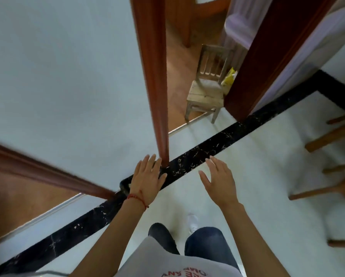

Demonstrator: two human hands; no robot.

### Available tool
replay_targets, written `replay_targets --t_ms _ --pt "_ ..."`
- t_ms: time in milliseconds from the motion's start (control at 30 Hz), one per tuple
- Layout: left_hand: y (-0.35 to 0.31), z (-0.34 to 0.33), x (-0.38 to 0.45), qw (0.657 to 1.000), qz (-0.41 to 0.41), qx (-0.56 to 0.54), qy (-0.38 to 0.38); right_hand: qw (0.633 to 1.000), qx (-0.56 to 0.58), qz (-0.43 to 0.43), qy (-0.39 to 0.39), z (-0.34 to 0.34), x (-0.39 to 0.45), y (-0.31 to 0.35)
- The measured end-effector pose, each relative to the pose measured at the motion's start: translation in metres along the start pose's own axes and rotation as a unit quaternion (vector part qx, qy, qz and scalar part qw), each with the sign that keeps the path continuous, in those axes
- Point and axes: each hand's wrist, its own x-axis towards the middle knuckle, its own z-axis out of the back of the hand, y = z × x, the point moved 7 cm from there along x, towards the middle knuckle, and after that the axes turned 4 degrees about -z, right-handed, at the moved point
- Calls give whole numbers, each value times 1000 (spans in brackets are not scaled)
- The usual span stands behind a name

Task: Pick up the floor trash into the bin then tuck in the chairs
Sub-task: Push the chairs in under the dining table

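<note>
While the left hand (147,179) and the right hand (218,181) are held empty with fingers spread in the lower centre, a small wooden chair (206,87) and a yellow wrapper (230,76) beside it are seen in the doorway at upper right.

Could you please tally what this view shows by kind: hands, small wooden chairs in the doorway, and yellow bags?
Hands: 2, the left hand and right hand, both empty and open
Small wooden chair: 1
Yellow bag: 1, partly hidden beside the chair
Total: 4
</note>
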Motion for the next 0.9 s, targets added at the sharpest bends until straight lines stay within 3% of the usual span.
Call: replay_targets --t_ms 333,667,900 --pt "-99 -31 15 979 -183 49 75 977 -13 -199 -70 42 -98 -91" --pt "-266 -69 -25 929 -357 68 72 928 -8 -347 -136 92 -233 -192" --pt "-385 -107 -79 905 -413 58 81 900 -5 -403 -164 135 -339 -263"
